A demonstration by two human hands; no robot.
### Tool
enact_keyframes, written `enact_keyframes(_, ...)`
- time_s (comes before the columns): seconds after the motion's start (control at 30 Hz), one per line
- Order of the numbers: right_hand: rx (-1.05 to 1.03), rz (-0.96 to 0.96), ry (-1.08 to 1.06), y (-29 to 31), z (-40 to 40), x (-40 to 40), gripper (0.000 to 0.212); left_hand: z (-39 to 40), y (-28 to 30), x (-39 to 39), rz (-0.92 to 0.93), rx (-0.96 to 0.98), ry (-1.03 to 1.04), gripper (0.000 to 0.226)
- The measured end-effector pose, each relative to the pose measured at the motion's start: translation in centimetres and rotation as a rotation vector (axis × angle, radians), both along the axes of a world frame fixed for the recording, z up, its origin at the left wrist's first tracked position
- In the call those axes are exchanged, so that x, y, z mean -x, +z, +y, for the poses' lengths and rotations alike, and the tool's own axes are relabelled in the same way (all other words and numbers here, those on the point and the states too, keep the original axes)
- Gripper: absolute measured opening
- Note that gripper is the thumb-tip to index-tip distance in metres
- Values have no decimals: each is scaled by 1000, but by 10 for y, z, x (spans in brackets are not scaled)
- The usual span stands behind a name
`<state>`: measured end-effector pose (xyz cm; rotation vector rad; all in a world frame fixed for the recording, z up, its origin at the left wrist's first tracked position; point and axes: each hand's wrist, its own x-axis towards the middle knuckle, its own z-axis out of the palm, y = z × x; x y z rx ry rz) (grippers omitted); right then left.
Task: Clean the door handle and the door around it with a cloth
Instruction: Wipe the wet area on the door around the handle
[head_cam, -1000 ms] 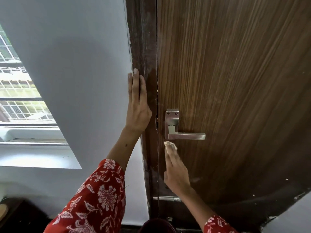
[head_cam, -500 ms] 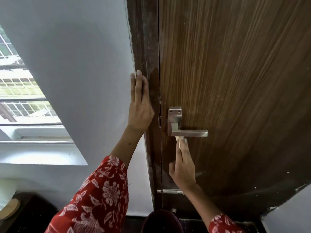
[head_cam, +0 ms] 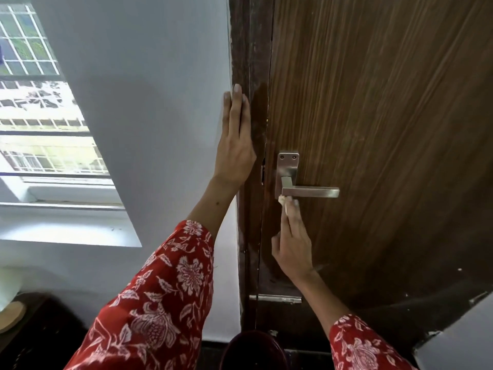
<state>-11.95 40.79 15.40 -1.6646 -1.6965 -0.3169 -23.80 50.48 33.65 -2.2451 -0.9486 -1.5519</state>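
A brown wood-grain door (head_cam: 373, 116) fills the right half of the view. Its silver lever handle (head_cam: 309, 192) sticks out to the right from a metal plate (head_cam: 287, 164). My right hand (head_cam: 292, 241) reaches up from below and presses a small pale cloth (head_cam: 282, 201) against the underside of the handle near the plate. Only a scrap of the cloth shows past my fingertips. My left hand (head_cam: 234, 145) lies flat, fingers together, on the dark door frame (head_cam: 250, 49) at the wall's edge, holding nothing.
A white wall (head_cam: 146, 89) stands left of the frame, with a barred window (head_cam: 34, 102) and its sill further left. A metal bolt plate (head_cam: 277, 299) sits low on the door. A dark round object (head_cam: 253, 351) is at the bottom centre.
My right hand rose with the cloth from the door face below the handle to the handle's underside. The left hand stayed flat on the frame. The view shifted slightly.
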Motion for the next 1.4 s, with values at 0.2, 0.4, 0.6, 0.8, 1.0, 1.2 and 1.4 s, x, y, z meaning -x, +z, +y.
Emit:
enact_keyframes(0.2,83,-27,0,12,10,13,80,-3,1,3,8,6,13,50)
enact_keyframes(0.4,10,-38,1,11,6,8,76,-7,3,5,19,13,2,55)
enact_keyframes(0.6,-47,-62,51,24,-2,15,58,-7,2,-1,-16,40,9,58)
enact_keyframes(0.8,-440,73,76,60,-28,8,17,-15,-17,-7,-96,87,71,48)
enact_keyframes(1.0,-292,-63,-27,100,-20,0,32,-51,-44,-23,-152,194,-173,40)
enact_keyframes(1.2,-251,-15,-183,98,-25,-19,29,-67,-73,-23,-34,369,-313,43)
enact_keyframes(1.4,-320,295,-357,82,-50,-54,29,-87,-98,-10,-82,509,-396,56)
